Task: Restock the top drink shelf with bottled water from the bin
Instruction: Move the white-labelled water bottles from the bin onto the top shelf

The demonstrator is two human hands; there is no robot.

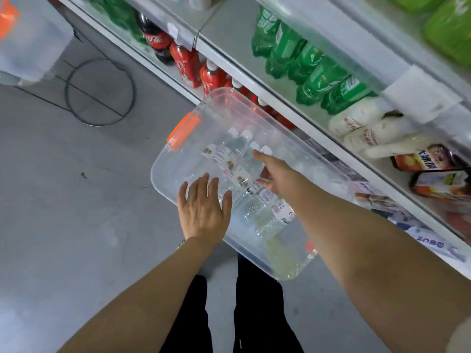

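Bottled water [237, 159] is lying on its side in a clear plastic bin [178, 171]. Several bottles with white caps are packed side by side along the middle of it, their caps pointing toward the far end. The bin is sitting on the grey floor [76, 200], with its far long edge running just beside the base of the shelving. An orange handle [184, 131] is showing at its far left end.

The left hand [204, 207] is hovering over the near edge of the bin, palm down, fingers straight and spread wide, gripping nothing. The right hand [276, 174] is reaching in over the bottles with its forefinger stretched toward the caps and its thumb held apart. It is not closing round any bottle, though whether its fingertips are touching one I cannot tell.

On the shelf [254, 82] above the bin, green soda bottles [305, 64] are standing in rows, with milky white bottles [364, 128] at their right. One level down, red-labelled cola bottles [186, 64] are lining the shelf edge. A wire ring stand [99, 91] is resting on the floor well apart from the bin's far left corner. The person's black trousers [254, 314] are showing between the forearms.
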